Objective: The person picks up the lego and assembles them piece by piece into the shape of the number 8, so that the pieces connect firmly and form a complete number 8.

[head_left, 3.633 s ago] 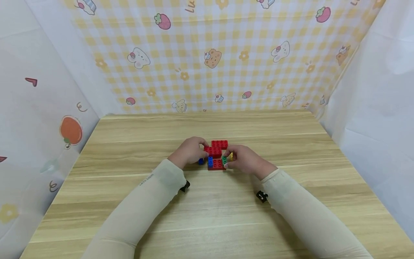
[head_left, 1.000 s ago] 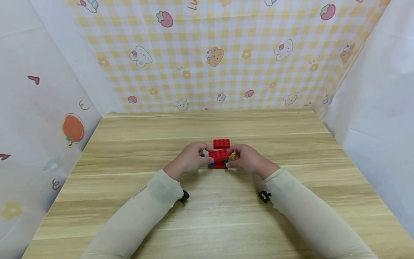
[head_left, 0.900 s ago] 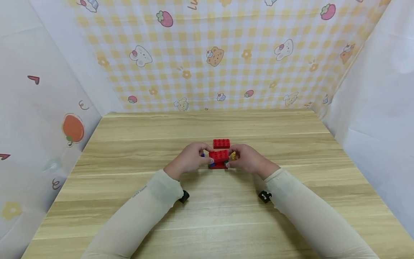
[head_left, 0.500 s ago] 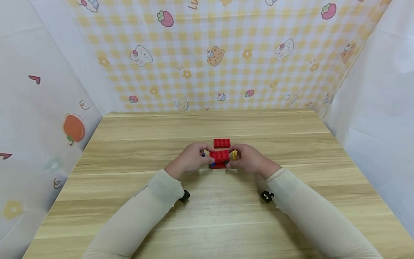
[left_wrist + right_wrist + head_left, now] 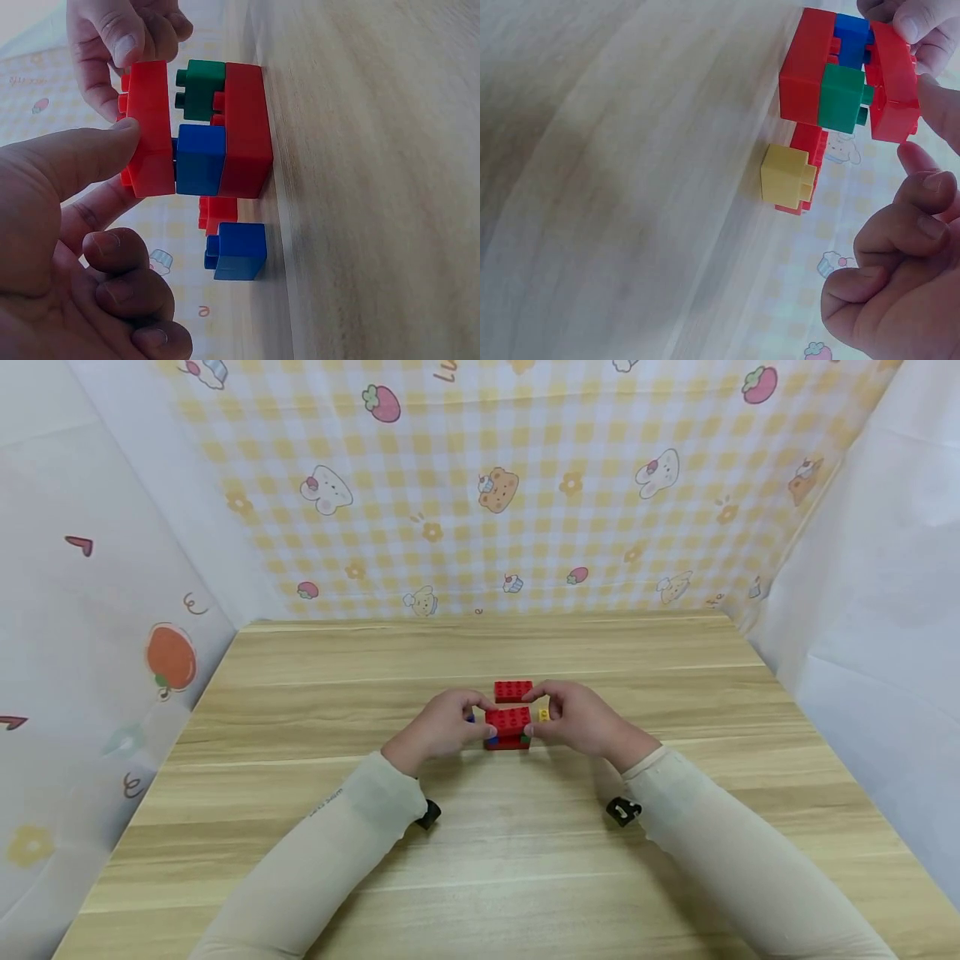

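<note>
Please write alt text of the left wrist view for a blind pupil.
A left hand pinches a red building brick above a blue brick and a green brick, both set on a lower red brick. The right hand is behind; a separate blue brick stands on the wood-grain tabletop, which appears sideways.

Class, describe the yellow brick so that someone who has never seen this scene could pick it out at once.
On the wooden table, find the stack of bricks. Just to its right, by the right hand, sits a small separate one: the yellow brick, the only yellow among red, blue and green.
</note>
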A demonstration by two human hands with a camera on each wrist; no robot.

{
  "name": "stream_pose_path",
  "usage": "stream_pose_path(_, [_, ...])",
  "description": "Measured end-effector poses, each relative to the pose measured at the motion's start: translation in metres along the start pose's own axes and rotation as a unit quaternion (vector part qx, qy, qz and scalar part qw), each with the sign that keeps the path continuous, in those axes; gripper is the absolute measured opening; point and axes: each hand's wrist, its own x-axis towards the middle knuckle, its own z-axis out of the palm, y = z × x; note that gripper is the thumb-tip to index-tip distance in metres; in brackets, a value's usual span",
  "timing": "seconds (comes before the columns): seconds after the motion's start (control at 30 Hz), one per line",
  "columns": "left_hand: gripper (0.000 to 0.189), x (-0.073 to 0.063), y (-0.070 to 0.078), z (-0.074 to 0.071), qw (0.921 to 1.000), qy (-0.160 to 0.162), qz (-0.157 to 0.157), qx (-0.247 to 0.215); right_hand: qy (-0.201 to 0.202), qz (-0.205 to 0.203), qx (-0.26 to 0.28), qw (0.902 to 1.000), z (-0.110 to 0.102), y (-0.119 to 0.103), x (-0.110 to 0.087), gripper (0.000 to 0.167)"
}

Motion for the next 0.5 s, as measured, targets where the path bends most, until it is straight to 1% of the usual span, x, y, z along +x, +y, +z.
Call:
stream_pose_path(0.23, [0.032,0.0007,-0.0004,0.0004,1.0,0.0,0.003,0.001,0.002,-0.002,0.007,1.0,0.0002,-0.0019,0.0004,0.032])
stream_pose_path(0.5, [0.032,0.0004,0.0015,0.0007,1.0,-0.003,-0.004,-0.005,0.0,-0.005,-0.004,1.0,0.0005,-0.0004,-0.0001,0.03])
